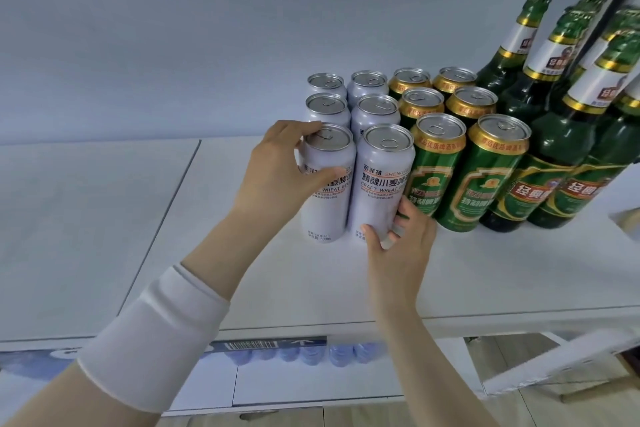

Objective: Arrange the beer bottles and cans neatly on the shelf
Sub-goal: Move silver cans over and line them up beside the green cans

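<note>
White cans [329, 180] gripped, left hand [277, 170], right hand [398, 246], bare shelf [104, 218] leftward

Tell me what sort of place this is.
Probably a shop: a white shelf stocked with rows of beer cans and bottles, and a barcode price strip on its front edge.

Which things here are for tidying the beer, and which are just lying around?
For the job:
white cans
green cans
green bottles
shelf
left hand
right hand

Just there:
blue bottle caps on the lower shelf
barcode strip
</note>
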A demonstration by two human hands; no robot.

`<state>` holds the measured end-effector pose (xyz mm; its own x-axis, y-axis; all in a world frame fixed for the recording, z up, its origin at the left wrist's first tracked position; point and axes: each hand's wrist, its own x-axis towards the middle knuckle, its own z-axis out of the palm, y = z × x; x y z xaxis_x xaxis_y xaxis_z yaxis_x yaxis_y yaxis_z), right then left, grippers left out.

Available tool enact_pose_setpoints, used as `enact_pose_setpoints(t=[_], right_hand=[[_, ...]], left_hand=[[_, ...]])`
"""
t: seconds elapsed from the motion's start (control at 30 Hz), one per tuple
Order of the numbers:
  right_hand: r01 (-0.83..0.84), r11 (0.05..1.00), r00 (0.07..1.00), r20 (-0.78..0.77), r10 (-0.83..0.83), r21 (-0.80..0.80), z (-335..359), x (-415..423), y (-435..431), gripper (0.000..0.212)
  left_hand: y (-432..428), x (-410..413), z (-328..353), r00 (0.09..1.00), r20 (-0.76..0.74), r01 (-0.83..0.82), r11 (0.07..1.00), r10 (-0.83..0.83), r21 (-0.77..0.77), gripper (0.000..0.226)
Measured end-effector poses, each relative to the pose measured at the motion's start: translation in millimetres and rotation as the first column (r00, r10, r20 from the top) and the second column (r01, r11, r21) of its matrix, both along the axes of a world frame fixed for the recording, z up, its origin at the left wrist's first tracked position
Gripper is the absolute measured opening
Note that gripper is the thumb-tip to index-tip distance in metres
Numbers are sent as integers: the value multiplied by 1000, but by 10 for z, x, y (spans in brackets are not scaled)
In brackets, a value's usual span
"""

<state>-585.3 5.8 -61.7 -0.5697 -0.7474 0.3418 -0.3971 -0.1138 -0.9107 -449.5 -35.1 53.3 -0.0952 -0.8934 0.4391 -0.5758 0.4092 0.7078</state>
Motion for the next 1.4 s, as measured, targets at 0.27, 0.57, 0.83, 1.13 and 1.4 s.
enact_pose_setpoints(t=[0.27, 0.57, 0.83, 1.13, 1.4], right_hand=[[28, 1000, 1000, -7, -28, -2, 13, 1, -35, 61], [36, 999, 994, -100, -34, 19, 11, -12, -45, 60], [40, 999, 997, -69, -42, -20, 180, -46, 8, 72], [54, 999, 999, 8, -54, 7, 196, 1, -75, 60], [89, 996, 995, -37, -87, 29, 203, 24, -112, 59]], left_hand=[[-16, -43, -52, 1000, -11, -9, 1000, 9, -20, 58], [8, -48, -106, 1000, -11, 2, 1000, -3, -31, 59], [28, 3, 114, 996, 84, 15, 1000, -15, 6, 76], [-38, -105, -23, 999, -35, -6, 994, 10, 113, 70], [-43, -135, -109, 999, -37, -23, 997, 26, 76, 74]])
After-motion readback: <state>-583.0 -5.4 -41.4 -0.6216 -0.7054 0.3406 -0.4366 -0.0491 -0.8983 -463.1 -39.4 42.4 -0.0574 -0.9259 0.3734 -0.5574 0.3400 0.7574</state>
